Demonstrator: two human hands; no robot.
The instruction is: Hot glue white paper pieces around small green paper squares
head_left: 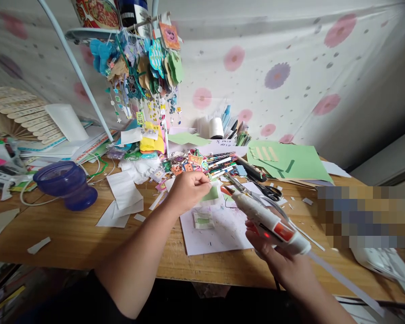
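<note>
My right hand (280, 256) is wrapped round a white hot glue gun (270, 222) with a red light on its side and a glue stick coming out of its back. The gun's nozzle points left, near a small green and white paper piece (209, 194). My left hand (189, 191) pinches that piece by its edge, above a white sheet (216, 240). Lying on the sheet, below the held piece, is another small whitish piece with a green patch (203, 220). Whether the nozzle touches the held paper I cannot tell.
Scissors (272, 192), pens (221, 164) and green card (293, 157) lie behind my hands. A blue plastic cup (65, 182) and white paper scraps (124, 191) are on the left. Paper ornaments (141, 67) hang from a rack at the back. A blurred patch covers the right side.
</note>
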